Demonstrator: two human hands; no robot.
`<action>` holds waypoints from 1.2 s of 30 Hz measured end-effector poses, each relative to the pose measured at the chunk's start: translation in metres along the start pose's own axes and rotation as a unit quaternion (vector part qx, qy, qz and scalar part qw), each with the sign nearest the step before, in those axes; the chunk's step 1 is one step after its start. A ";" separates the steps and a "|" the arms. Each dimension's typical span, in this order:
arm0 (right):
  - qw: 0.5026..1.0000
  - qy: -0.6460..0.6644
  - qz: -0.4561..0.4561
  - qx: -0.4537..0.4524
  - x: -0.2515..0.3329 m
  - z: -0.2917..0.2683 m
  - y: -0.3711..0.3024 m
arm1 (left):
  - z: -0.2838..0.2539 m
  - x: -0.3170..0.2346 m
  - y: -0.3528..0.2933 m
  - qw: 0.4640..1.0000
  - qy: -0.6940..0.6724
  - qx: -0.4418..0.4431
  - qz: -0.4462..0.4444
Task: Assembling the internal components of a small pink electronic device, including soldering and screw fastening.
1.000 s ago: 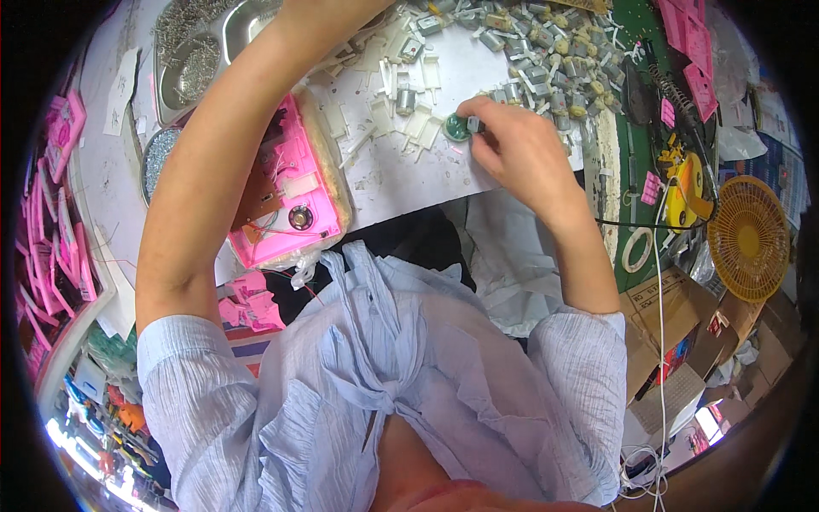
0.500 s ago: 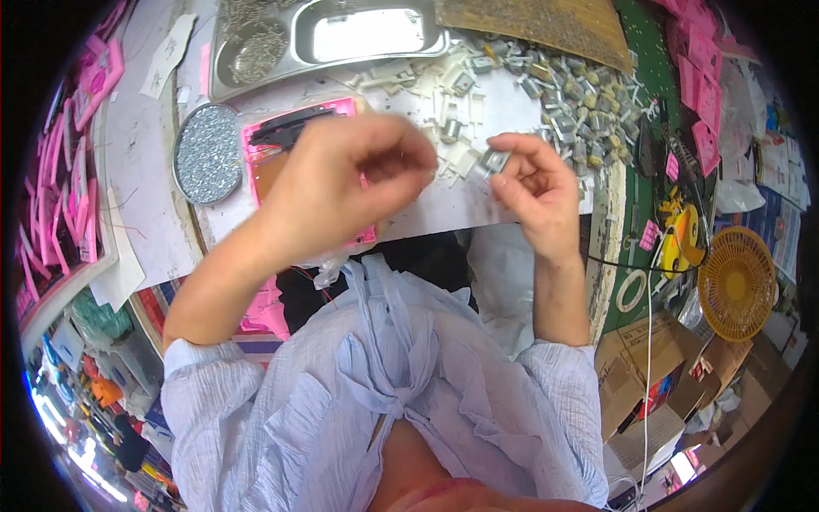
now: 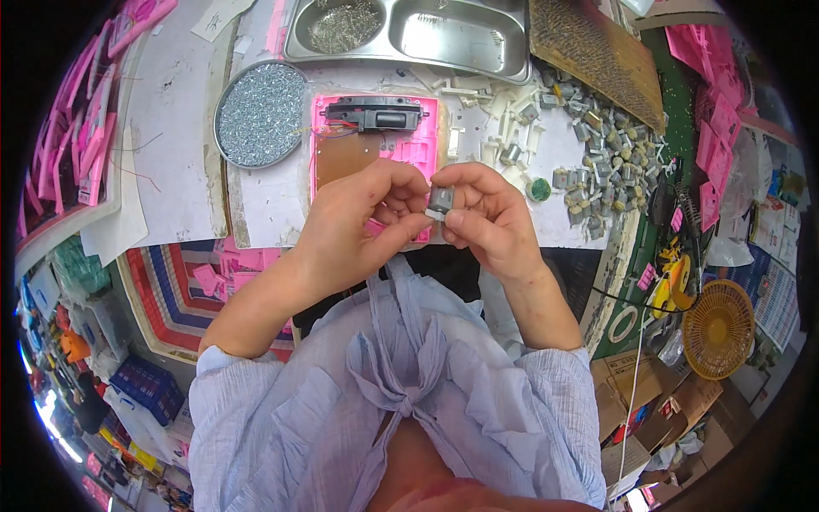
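Observation:
Above the table's front edge my two hands meet at a small silver motor [image 3: 441,199]. My right hand [image 3: 490,213] pinches it between thumb and fingers. My left hand [image 3: 363,209] has its fingers curled closed, their tips against the motor's left side; a small pale bit shows at its lower end. Behind my hands lies a pink plastic casing [image 3: 431,128], partly hidden by my left hand. It holds a black mechanism [image 3: 375,115] with thin wires and a brown board [image 3: 341,158].
A round dish of small screws [image 3: 260,115] stands left of the casing. At the back sits a metal compartment tray [image 3: 461,43]. White plastic brackets [image 3: 512,128] and a heap of silver motors [image 3: 597,166] lie to the right, near a brown board of pins [image 3: 597,60].
My left hand has come right and down to the motor. My right hand has brought the motor left and toward me, away from the brackets. The view has shifted, uncovering more of the casing.

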State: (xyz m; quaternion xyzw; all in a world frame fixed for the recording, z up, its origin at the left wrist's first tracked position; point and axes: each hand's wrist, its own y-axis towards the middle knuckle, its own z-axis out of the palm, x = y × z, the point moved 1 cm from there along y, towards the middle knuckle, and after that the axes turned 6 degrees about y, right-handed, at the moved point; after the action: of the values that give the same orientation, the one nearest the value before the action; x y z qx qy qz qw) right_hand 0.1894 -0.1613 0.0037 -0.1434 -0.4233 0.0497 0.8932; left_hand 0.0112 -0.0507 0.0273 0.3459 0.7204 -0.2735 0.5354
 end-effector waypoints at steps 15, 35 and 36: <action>0.890 -0.382 -0.249 -0.001 0.016 0.015 -0.001 | -0.005 0.011 -0.007 0.985 0.082 -0.041 0.145; 0.787 -0.478 -0.379 0.094 0.013 0.009 0.012 | -0.011 0.015 0.001 0.983 0.088 -0.026 0.158; 0.785 -0.473 -0.386 0.103 0.013 0.009 0.013 | -0.011 0.016 0.001 0.980 0.103 -0.031 0.168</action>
State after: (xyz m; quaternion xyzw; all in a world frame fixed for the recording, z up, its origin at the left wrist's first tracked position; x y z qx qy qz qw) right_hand 0.1917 -0.1443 0.0149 0.1665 -0.8049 -0.1946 0.5354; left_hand 0.0030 -0.0386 0.0151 0.4716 0.7114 -0.1198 0.5071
